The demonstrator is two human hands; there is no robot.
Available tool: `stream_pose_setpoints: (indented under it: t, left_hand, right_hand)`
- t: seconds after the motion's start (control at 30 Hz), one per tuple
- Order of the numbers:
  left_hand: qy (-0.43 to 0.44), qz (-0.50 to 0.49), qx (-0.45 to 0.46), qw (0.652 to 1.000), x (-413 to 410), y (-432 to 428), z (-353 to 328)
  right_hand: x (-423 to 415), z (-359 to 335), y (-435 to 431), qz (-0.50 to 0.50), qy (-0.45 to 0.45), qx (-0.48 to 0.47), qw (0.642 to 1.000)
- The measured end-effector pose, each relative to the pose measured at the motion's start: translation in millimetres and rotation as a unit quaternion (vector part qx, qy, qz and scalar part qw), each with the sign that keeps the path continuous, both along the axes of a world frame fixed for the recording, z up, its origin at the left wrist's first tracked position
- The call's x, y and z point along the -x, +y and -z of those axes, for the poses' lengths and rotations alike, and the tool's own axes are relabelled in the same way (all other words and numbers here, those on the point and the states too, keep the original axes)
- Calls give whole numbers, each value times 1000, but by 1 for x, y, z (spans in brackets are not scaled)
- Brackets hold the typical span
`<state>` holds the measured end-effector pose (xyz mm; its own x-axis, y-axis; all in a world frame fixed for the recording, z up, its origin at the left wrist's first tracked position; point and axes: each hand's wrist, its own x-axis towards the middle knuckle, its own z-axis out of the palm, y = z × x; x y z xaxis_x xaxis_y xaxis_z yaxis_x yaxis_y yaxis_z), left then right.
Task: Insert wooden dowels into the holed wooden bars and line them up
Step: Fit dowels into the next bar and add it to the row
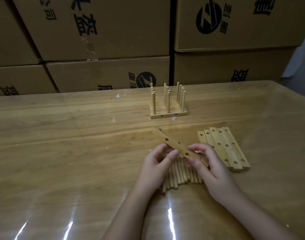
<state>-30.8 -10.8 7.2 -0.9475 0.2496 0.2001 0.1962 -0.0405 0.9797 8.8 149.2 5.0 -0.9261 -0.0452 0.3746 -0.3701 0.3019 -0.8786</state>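
Two hands share one holed bar (pixel 173 144), lifted at a slant: left hand (pixel 153 167) pinches its middle, right hand (pixel 210 163) grips the near end. Step, prob.: bar picked, no dowel in yet. Next: free one hand, take a rod from the loose dowels (pixel 179 177) under both hands & aim at a hole. Pale smooth round rods; square-edged spare bars (pixel 224 148) just right of right hand; finished bars (pixel 168 115) w/ upright pegs well beyond, on glossy surface (pixel 61 153).

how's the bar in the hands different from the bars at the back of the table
The held bar has empty holes; the back bars carry upright dowels. The held bar is tilted, lifted by the left hand and right hand; the back bars lie flat, side by side. Both are pale wood.
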Motion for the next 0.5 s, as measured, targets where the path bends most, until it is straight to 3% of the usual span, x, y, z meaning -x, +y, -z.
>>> stream_pose_setpoints:
  t: [0.1, 0.23, 0.4, 0.5]
  left_hand:
    - [-36, 5, -63, 997, 2, -4, 2]
    - [-75, -29, -113, 990, 6, -6, 0]
    - [-142, -55, -212, 965, 9, -11, 0]
    - [-140, -68, -240, 958, 10, -11, -1]
  right_hand:
    - [0, 4, -1, -12, 23, -40, 999]
    - [-1, -1, 2, 17, 27, -24, 999]
    - [-5, 1, 2, 30, 12, -210, 977]
    - [-7, 1, 0, 41, 24, -256, 965]
